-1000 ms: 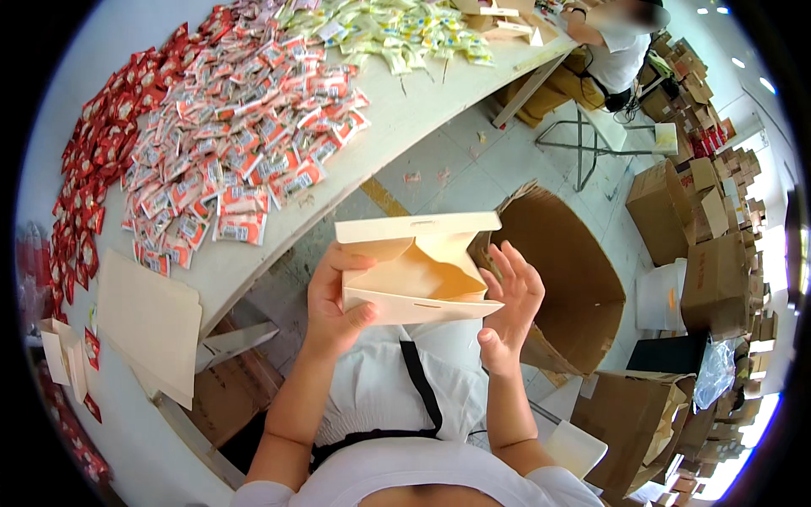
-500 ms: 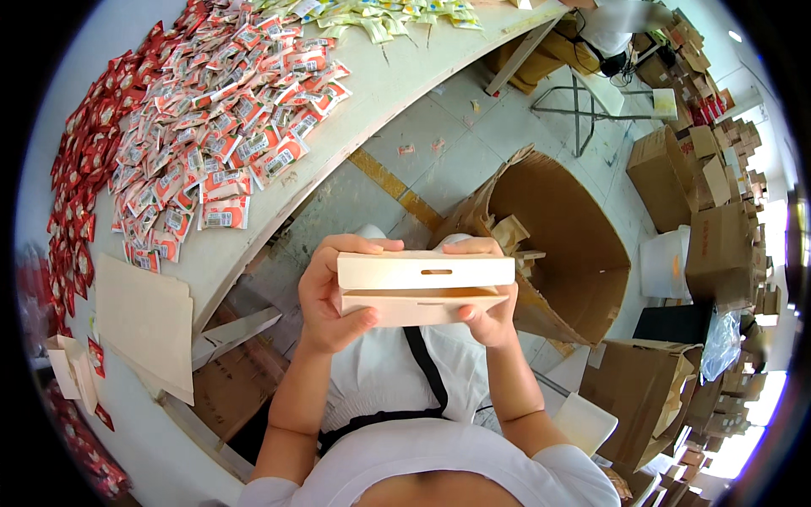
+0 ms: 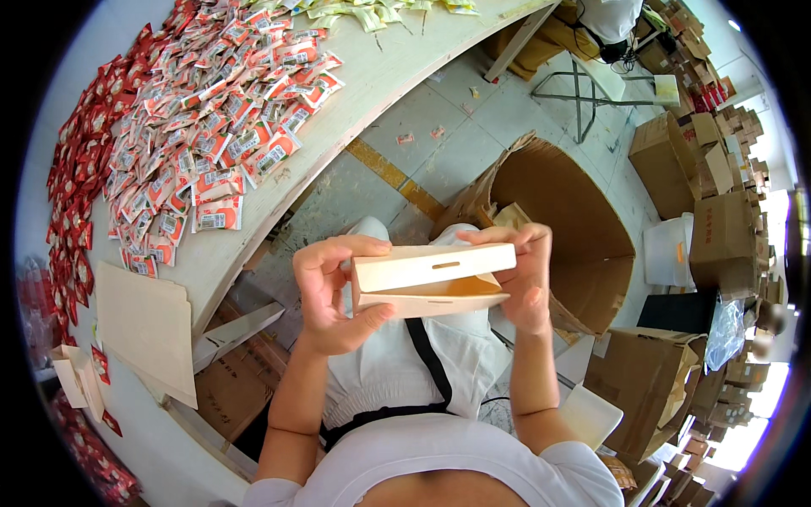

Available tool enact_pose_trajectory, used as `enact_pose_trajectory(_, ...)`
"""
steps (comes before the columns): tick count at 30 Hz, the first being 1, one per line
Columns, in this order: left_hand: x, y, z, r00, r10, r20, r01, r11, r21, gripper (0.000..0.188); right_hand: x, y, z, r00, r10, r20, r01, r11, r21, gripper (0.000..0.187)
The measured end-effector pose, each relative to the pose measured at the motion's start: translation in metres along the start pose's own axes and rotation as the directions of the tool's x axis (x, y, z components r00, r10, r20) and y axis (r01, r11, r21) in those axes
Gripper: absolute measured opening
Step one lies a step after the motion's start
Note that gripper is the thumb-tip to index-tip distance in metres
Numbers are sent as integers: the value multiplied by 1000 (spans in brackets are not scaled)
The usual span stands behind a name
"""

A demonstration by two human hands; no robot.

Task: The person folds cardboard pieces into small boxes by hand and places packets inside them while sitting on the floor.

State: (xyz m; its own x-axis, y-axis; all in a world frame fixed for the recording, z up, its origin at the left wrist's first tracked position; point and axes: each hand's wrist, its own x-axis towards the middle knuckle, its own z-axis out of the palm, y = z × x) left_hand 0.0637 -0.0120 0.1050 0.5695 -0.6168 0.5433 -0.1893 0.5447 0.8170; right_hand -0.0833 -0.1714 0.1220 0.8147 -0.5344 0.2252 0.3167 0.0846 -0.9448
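A cream cardboard box (image 3: 435, 269) with a slot in its front flap is held above my lap, its long side parted so the hollow inside shows. My left hand (image 3: 338, 291) grips the box's left end, thumb below on the lower panel and fingers on top. At the other end, my right hand (image 3: 525, 275) has its fingers on the upper panel's right corner, while its thumb stands off the lower panel. On the table to the left lies a stack of flat cream cardboard blanks (image 3: 148, 329), with an open folded box (image 3: 74, 378) beyond it.
The white table (image 3: 279, 190) curves along the left, bearing heaps of orange-and-white packets (image 3: 215, 127), red packets (image 3: 89, 160) and yellow-green packets (image 3: 363, 12). A large open carton (image 3: 583, 228) stands ahead right. More cartons (image 3: 634, 389) and a folding stool (image 3: 591, 84) are at right.
My right thumb has come off the lower panel and my right hand has shifted outward to the right. The box has tilted slightly and its gap is wider.
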Motion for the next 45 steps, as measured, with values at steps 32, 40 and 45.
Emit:
enact_pose_trajectory(32,-12,-8,0,924,-376,-66,370,925,-86,43,-25,10,10,980,153,130,-148,988,-48,36)
enact_pose_trajectory(40,-20,-16,4,733,-668,-132,660,744,-102,11,-31,36,29,965,168,-201,-214,949,-232,27)
enact_pose_trajectory(45,-30,-26,2,744,-641,-189,646,762,-42,15,-33,46,27,952,160,-263,-236,926,-294,21)
